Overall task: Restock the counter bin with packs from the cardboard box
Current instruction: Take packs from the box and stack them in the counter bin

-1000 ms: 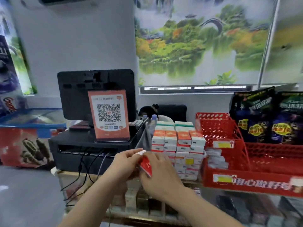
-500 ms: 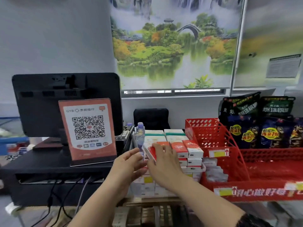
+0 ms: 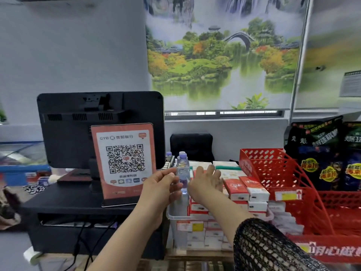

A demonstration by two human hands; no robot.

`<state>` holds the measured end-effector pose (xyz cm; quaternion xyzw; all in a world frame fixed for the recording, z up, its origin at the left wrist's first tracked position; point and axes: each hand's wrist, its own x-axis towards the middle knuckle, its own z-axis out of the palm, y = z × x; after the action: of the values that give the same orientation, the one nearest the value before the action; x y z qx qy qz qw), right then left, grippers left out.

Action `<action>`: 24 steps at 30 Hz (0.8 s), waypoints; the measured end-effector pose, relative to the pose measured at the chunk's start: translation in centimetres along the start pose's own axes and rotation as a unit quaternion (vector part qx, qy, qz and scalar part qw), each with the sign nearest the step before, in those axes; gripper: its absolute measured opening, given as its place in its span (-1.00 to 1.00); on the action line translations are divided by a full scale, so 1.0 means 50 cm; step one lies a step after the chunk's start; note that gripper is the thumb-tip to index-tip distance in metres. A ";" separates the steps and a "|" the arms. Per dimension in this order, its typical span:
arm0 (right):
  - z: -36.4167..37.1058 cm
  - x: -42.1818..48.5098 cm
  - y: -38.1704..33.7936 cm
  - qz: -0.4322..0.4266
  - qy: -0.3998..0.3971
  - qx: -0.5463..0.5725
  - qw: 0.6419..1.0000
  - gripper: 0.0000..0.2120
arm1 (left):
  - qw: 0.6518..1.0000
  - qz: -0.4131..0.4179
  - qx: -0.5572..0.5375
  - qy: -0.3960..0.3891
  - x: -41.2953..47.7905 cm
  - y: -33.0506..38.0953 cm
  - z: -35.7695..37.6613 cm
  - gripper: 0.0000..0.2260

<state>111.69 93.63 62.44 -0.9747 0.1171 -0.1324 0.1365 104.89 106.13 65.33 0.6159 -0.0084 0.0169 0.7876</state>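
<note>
The clear counter bin (image 3: 176, 217) holds stacked red-and-white packs (image 3: 245, 187). My right hand (image 3: 205, 181) lies flat, fingers spread, on the top layer at the bin's back left, and a strip of red pack shows under its fingers. My left hand (image 3: 161, 185) hovers just left of the bin with loosely bent fingers and holds nothing I can see. A small water bottle (image 3: 182, 167) stands between the two hands. The cardboard box is out of view.
A QR payment sign (image 3: 124, 159) leans against a black monitor (image 3: 78, 130) on a black stand to the left, with cables hanging below. A red mesh basket (image 3: 273, 173) adjoins the bin on the right, below dark snack bags (image 3: 320, 151). A black chair (image 3: 191, 145) stands behind.
Both hands moved up and forward from in front of the bin to its top. The red pack they held together now lies under my flat right hand, and my left hand has come off it.
</note>
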 end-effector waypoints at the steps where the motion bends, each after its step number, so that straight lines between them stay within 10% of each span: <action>1: 0.004 0.001 0.001 0.003 0.002 0.001 1.000 -0.55 | 1.000 0.001 0.000 -0.001 0.002 -0.002 0.000 -0.84; 24: 0.041 0.006 0.011 -0.010 0.015 -0.031 0.999 -0.54 | 1.000 -0.018 0.013 -0.006 0.013 -0.044 -0.006 -0.84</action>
<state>112.47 93.49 60.46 -0.9776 0.1136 -0.1442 0.1030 105.62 105.91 63.13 0.6261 -0.0019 -0.0008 0.7798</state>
